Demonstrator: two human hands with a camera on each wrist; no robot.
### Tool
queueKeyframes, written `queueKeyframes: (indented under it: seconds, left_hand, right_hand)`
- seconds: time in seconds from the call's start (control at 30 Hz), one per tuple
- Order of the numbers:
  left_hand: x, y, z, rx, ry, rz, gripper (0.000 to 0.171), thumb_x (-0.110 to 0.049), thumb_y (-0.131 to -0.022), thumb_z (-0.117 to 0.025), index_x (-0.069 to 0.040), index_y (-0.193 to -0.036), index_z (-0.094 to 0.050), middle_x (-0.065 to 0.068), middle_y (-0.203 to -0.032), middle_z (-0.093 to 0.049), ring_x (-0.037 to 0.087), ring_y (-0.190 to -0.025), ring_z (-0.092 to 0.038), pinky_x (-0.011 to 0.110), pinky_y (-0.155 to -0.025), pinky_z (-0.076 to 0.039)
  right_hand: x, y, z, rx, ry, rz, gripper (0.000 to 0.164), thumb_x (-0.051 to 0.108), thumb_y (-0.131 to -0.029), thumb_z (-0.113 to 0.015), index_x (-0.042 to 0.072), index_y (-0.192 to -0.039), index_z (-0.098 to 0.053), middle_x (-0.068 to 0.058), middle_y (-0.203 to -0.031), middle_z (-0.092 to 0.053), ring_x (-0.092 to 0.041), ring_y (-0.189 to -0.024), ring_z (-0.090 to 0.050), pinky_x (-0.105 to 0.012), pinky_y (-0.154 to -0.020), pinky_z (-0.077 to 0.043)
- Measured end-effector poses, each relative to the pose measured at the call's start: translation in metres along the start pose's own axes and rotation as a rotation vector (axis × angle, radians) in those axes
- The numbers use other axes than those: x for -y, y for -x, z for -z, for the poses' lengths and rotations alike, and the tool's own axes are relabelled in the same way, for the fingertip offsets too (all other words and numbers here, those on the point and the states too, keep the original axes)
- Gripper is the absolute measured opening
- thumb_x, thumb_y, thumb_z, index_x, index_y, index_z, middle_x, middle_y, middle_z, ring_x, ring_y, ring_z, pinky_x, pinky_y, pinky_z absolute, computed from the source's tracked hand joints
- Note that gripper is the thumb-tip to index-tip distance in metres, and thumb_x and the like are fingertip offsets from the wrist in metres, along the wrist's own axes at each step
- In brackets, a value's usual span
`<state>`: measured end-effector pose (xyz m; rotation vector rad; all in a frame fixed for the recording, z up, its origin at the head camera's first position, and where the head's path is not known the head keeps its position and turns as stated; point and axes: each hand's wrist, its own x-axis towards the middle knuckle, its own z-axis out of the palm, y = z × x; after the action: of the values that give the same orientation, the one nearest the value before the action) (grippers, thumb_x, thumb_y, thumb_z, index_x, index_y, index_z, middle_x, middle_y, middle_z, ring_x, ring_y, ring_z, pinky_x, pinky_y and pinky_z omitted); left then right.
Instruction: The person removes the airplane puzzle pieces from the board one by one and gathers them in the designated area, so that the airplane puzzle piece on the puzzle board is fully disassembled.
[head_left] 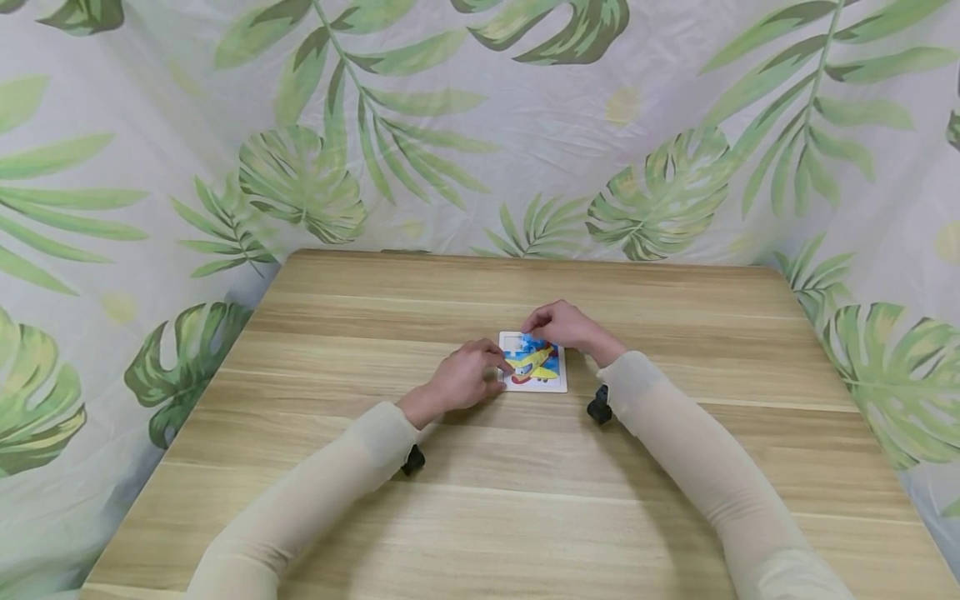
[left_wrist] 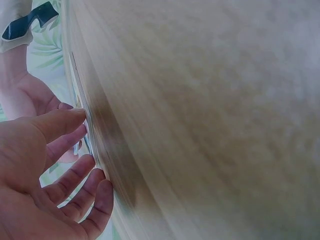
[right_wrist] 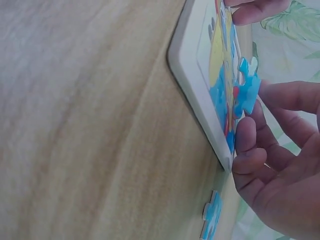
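Note:
A small jigsaw board (head_left: pixel 538 387) with a white rim lies flat on the table, showing a yellow and red aeroplane on blue. Its upper left part looks pale and unfilled in the head view. Between thumb and fingers, my right hand (head_left: pixel 572 326) pinches a blue jigsaw piece (right_wrist: pixel 247 93), tilted up over the board's far side. My left hand (head_left: pixel 462 377) rests at the board's left edge, its thumb and forefinger touching it and the other fingers loosely spread. A second blue jigsaw piece (right_wrist: pixel 212 216) lies on the table just off the board, near my right hand.
The wooden table (head_left: pixel 480 517) stretches around the board on all sides, its far edge against a leaf-patterned cloth (head_left: pixel 420 133). Black devices (head_left: pixel 599 406) hang under both sleeve cuffs, close above the tabletop.

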<state>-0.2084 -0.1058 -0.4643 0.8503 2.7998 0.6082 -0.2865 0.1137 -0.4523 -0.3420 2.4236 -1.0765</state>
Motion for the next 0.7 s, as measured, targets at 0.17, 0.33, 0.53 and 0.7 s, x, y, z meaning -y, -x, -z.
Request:
queueKeyframes:
  seconds: [0.17, 0.33, 0.53, 0.7]
  left_hand:
    - [-0.0004, 0.0004, 0.0004, 0.003, 0.000, 0.005, 0.024, -0.022, -0.090, -0.076, -0.017, -0.113, -0.077, 0.009, -0.128, -0.064, 0.026, -0.119, -0.060, 0.043, -0.103, -0.052]
    - [-0.0012, 0.0007, 0.0008, 0.007, 0.000, 0.012, 0.024, -0.022, -0.090, -0.076, -0.016, -0.113, -0.077, 0.009, -0.128, -0.064, 0.025, -0.119, -0.059, 0.042, -0.104, -0.051]
    - [-0.0005, 0.0002, 0.0001, 0.007, -0.003, 0.007, 0.024, -0.022, -0.090, -0.076, -0.016, -0.113, -0.076, 0.009, -0.128, -0.064, 0.026, -0.120, -0.059, 0.042, -0.105, -0.051]
    - [0.0001, -0.0002, -0.0003, 0.001, -0.005, 0.003, 0.024, -0.022, -0.090, -0.076, -0.017, -0.113, -0.077, 0.008, -0.128, -0.064, 0.026, -0.120, -0.060, 0.043, -0.105, -0.051]
  right_hand:
    - [0.0005, 0.0002, -0.0003, -0.010, -0.001, 0.008, 0.020, 0.008, -0.095, -0.059, 0.009, -0.109, -0.073, -0.009, -0.110, -0.072, -0.021, -0.093, -0.060, -0.029, -0.083, -0.048]
    - [0.0003, 0.0007, -0.0004, -0.014, -0.006, 0.015, 0.018, 0.007, -0.094, -0.061, 0.010, -0.107, -0.074, -0.009, -0.106, -0.072, -0.020, -0.090, -0.060, -0.028, -0.081, -0.048]
    - [-0.0029, -0.0019, -0.0007, -0.009, 0.004, 0.024, 0.018, 0.006, -0.091, -0.066, 0.010, -0.106, -0.074, -0.006, -0.098, -0.069, -0.019, -0.089, -0.057, -0.028, -0.081, -0.046]
    - [-0.0043, -0.0032, -0.0003, -0.011, 0.009, 0.037, 0.016, 0.007, -0.090, -0.068, 0.010, -0.105, -0.074, -0.005, -0.096, -0.069, -0.018, -0.088, -0.057, -0.028, -0.081, -0.046]
